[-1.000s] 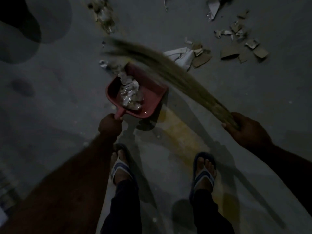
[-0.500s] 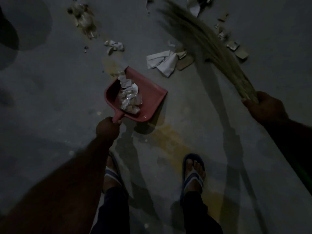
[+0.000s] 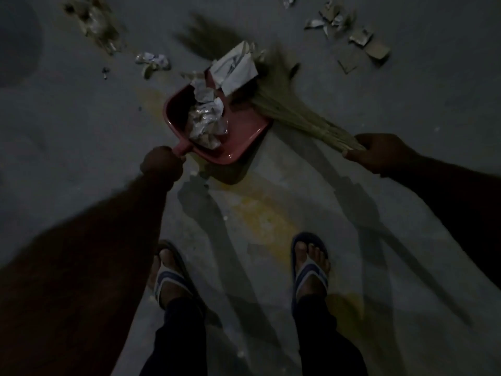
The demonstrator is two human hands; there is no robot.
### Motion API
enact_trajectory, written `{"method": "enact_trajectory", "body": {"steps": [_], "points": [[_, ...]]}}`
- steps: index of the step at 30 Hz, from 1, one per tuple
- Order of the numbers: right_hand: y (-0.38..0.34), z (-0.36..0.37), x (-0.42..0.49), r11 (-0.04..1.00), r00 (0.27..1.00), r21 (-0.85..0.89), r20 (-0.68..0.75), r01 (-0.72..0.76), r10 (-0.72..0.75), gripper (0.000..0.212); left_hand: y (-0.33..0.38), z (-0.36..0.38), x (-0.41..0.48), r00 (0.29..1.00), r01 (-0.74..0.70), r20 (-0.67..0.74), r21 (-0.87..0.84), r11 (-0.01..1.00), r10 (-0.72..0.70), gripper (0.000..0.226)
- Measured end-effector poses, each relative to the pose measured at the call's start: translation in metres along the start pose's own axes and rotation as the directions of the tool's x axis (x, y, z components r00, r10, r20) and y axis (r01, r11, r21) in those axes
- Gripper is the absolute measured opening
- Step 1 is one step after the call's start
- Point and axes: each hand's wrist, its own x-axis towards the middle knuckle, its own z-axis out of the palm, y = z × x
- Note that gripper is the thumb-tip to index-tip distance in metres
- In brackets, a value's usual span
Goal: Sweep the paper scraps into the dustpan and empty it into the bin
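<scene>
- The left hand (image 3: 162, 164) has its grip curled tight round the short handle of a red dustpan (image 3: 245, 134), which sits on the grey concrete floor (image 3: 81, 131) ahead of the person's feet.
- The right hand (image 3: 379, 153) holds the bound end of a grass broom (image 3: 298, 118), grip wrapped round the stalks. The bristles fan out away from the person along the pan's right side, and their tips are blurred.
- A heap of crumpled paper scraps (image 3: 206, 120) lies inside the pan, toward its left wall.
- A larger folded white paper (image 3: 235, 67) lies at the pan's open mouth, right against the bristles. Whether it rests on the lip or on the floor I cannot tell.
- Torn cardboard pieces (image 3: 360, 42) are scattered on the floor at upper right, well apart from the pan.
- A crumpled wad (image 3: 153, 61) lies near the pan's upper left, with a dim litter pile (image 3: 95, 25) farther off.
- Both feet wear flip-flops (image 3: 310, 267), and a yellowish stain (image 3: 260, 213) marks the floor between them and the pan.
</scene>
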Motion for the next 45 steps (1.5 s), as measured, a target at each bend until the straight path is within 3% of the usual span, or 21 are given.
{"method": "enact_trajectory", "body": {"steps": [3, 11, 15, 20, 26, 30, 33, 41, 45], "points": [[-0.001, 0.003, -0.003, 0.997, 0.998, -0.052, -0.014, 0.06, -0.061, 0.043, 0.006, -0.003, 0.002, 0.999, -0.017, -0.028, 0.011, 1.0, 0.018, 0.033], [0.016, 0.022, -0.059, 0.998, 0.997, -0.011, -0.052, 0.061, -0.061, 0.045, 0.01, -0.003, -0.009, 0.998, -0.056, -0.019, 0.021, 0.998, 0.057, 0.038], [0.031, 0.046, -0.092, 0.989, 0.977, -0.126, -0.185, 0.083, -0.106, 0.061, 0.01, -0.001, -0.017, 0.999, -0.038, -0.022, -0.035, 0.999, 0.037, 0.036], [0.048, 0.061, -0.102, 0.98, 0.897, -0.196, -0.427, 0.031, -0.114, 0.054, 0.004, 0.008, -0.025, 0.999, -0.035, -0.022, -0.089, 0.995, 0.033, 0.034], [0.044, 0.057, -0.1, 0.981, 0.903, -0.178, -0.406, 0.072, -0.14, 0.063, 0.0, 0.012, -0.032, 0.997, -0.049, -0.067, -0.088, 0.995, 0.043, 0.034], [0.044, 0.055, -0.107, 0.972, 0.925, -0.139, -0.307, 0.188, -0.223, 0.07, -0.004, 0.011, -0.035, 0.995, -0.074, -0.078, -0.088, 0.993, 0.067, 0.036], [0.039, 0.052, -0.104, 0.965, 0.916, -0.136, -0.308, 0.224, -0.256, 0.071, -0.006, 0.014, -0.035, 0.997, -0.054, -0.069, -0.13, 0.99, 0.046, 0.035], [0.017, 0.009, -0.035, 0.991, 0.893, -0.085, -0.432, 0.1, -0.127, 0.073, -0.009, 0.01, -0.03, 0.995, -0.04, -0.088, -0.017, 0.999, 0.038, 0.043], [0.001, -0.017, 0.007, 0.995, 0.914, -0.088, -0.399, 0.043, -0.075, 0.059, -0.003, 0.005, -0.026, 0.995, -0.033, -0.096, -0.03, 0.999, 0.03, 0.039]]}}
